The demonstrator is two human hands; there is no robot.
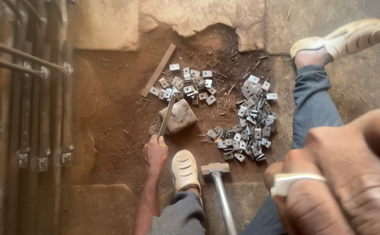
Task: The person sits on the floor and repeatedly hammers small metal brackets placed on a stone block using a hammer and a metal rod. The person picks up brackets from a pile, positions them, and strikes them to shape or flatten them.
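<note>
Steel strip (167, 116) in left hand (155, 152) – on stone (179, 116); hammer (216, 169) beside.

Left hand (155, 150) gripped shut, arm outstretched; right hand (342, 174) fisted close.

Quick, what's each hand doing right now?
Left hand: closed around a flat metal strip resting on a stone.
Right hand: closed, close to the camera, pinching a small pale piece.

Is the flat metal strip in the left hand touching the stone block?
Touching. The head view shows the left hand gripping the metal strip, whose far end lies across the stone block.
</note>
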